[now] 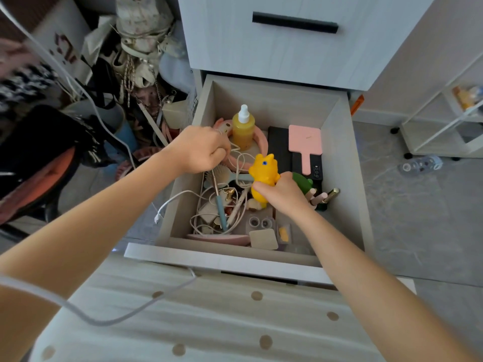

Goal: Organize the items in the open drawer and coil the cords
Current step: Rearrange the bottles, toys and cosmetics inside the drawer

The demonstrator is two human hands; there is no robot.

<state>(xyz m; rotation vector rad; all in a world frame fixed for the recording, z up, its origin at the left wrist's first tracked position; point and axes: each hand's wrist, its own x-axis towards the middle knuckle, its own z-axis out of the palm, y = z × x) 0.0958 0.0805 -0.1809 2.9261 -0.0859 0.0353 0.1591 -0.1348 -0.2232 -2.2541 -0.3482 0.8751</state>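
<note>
My left hand (201, 150) pinches the thin cord (242, 160), right hand (282, 195) grips the yellow toy (264, 173). Cord looks tangled near the hairbrush (223, 170); pulling may topple the spray bottle (243, 131).

Drawer (337, 163): matt pale wood-grain laminate; yellow toy (264, 176): smooth glossy plastic; spray bottle (243, 130): translucent plastic; hand mirror (305, 142): matt pink

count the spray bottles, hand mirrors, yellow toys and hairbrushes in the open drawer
spray bottle: 1
pink hand mirror: 1
yellow toy: 1, gripped by the right hand
hairbrush: 1
total: 4
not counted: the tangled cords; the left hand pinches one cord
</note>
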